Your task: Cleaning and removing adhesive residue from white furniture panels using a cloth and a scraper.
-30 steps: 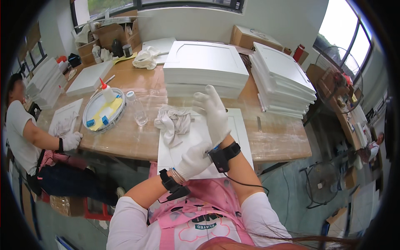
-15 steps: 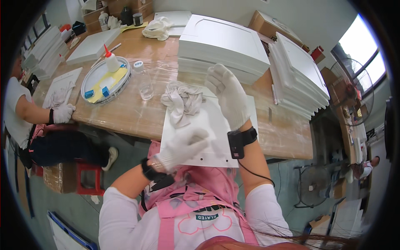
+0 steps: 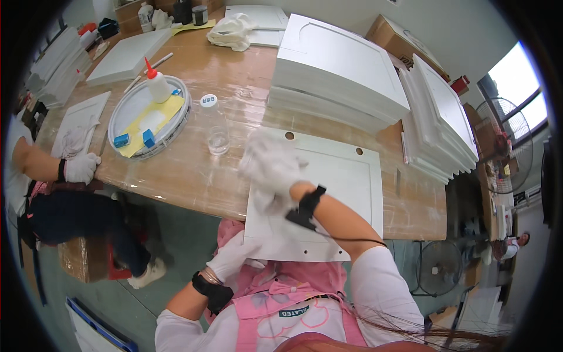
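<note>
A white door panel (image 3: 328, 176) with two round holes near its far edge and small dark holes along its near edge lies on the table in front of me. My gloved left hand (image 3: 233, 256) grips the panel's near left corner. On the panel's left side, my gloved right hand (image 3: 274, 167) presses a crumpled pale cloth (image 3: 251, 154) against the surface; both are smeared by motion, and the hand covers much of the cloth. Just left of that hand, a clear bottle (image 3: 218, 132) with a white cap stands on the table.
A round tub lid (image 3: 111, 126) holds a red-tipped glue bottle (image 3: 157, 85), yellow paper and blue pieces. White panels (image 3: 346, 58) are stacked beyond, with another stack (image 3: 440, 117) at right. A co-worker's gloved hand (image 3: 82, 168) rests at the table's left edge.
My right hand has come down and left onto the cloth. My left hand has moved from above the panel to its near left corner. The view has shifted slightly.
</note>
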Motion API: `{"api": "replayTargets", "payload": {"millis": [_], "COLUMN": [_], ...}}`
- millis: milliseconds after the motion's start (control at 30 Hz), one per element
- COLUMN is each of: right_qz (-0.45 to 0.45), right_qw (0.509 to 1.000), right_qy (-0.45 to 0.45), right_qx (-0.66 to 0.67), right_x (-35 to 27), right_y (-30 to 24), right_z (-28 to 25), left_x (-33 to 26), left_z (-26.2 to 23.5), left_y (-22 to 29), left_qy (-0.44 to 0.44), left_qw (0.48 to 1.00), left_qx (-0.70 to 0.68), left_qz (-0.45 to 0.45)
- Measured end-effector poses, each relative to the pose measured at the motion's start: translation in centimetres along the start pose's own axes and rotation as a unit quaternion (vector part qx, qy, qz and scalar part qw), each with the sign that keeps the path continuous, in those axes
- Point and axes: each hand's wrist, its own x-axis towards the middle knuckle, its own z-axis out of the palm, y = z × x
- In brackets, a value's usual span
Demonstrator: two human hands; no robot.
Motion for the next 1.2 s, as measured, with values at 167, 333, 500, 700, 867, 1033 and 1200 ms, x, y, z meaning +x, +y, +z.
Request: {"api": "replayTargets", "payload": {"millis": [167, 333, 500, 700, 867, 1033, 1200], "right_qz": [-0.123, 0.142, 0.046, 0.116, -0.052, 0.106, -0.055], "right_qw": [0.992, 0.987, 0.988, 0.987, 0.989, 0.991, 0.997], "right_qy": [0.03, 0.029, -0.076, -0.084, 0.024, -0.005, 0.04], "right_qx": [0.001, -0.066, -0.125, -0.067, -0.137, -0.086, -0.032], "right_x": [-4.4, 4.5, -1.5, 4.3, -0.3, 3.7, -1.7], "right_y": [-4.1, 3.5, -1.6, 2.0, -0.3, 2.9, -1.0], "right_z": [0.2, -0.5, 1.6, -0.8, 1.8, -0.7, 0.0], "left_x": [0.9, 2.0, 1.0, 1.1, 0.9, 1.4, 1.1], "left_z": [-0.1, -0.2, -0.5, 0.0, -0.3, 0.5, -0.2], "left_y": [0.6, 0.3, 0.6, 0.7, 0.3, 0.1, 0.4], "left_qy": [-0.039, -0.061, -0.029, -0.039, -0.011, -0.026, -0.007], "left_qw": [0.998, 0.998, 0.999, 0.999, 0.999, 0.999, 1.0], "left_qx": [-0.042, -0.022, -0.037, -0.025, -0.02, -0.029, -0.007], "left_qz": [0.009, -0.007, -0.002, -0.001, 0.026, 0.037, 0.012]}}
